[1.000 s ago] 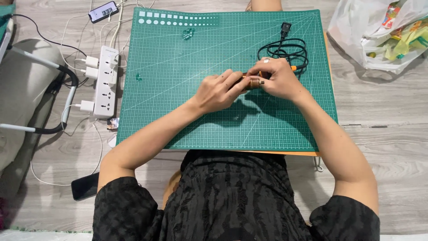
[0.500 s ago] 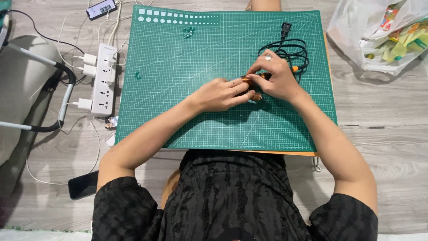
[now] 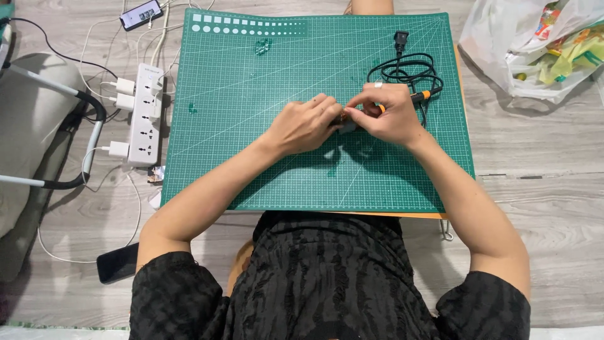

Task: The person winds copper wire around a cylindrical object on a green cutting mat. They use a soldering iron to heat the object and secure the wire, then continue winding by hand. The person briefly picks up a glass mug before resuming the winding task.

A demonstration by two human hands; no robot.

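Small part between both hands, mid-mat

Looks like a home hobby corner set up on a grey wood-plank floor. Shown by a green cutting mat laid flat, a white power strip with chargers plugged in, a phone, and a plastic bag alongside.

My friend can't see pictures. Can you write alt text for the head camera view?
Seen from above, a person's left hand and right hand pinch a small object together over a green cutting mat on a wooden floor. A coiled black cable lies behind the hands; a white power strip sits left of the mat.
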